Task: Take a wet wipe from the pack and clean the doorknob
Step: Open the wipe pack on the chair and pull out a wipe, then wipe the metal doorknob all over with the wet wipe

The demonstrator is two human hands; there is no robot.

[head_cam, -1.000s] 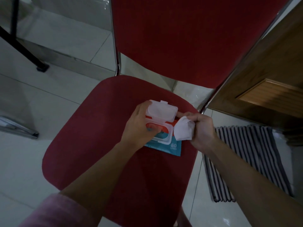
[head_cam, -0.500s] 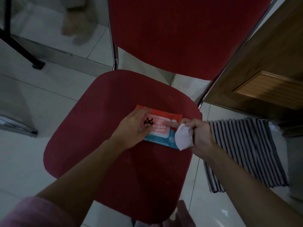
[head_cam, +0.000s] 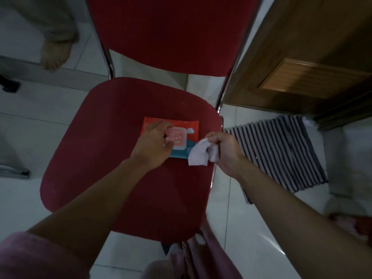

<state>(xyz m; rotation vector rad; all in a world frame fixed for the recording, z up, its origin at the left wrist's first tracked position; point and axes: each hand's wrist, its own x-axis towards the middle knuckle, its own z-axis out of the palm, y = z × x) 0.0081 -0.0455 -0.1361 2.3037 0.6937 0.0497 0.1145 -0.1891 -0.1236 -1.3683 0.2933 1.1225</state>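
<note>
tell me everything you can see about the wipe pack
The wipe pack is a flat soft packet, orange-red on top with a teal band along its near edge. Its pale pink lid is shut. It lies flat on the red chair seat. The left hand rests on it, covering its left part.

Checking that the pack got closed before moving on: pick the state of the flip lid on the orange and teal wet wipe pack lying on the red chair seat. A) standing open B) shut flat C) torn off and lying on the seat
B: the pale flip lid lies flat on the orange and teal wet wipe pack, under the left hand.
</note>
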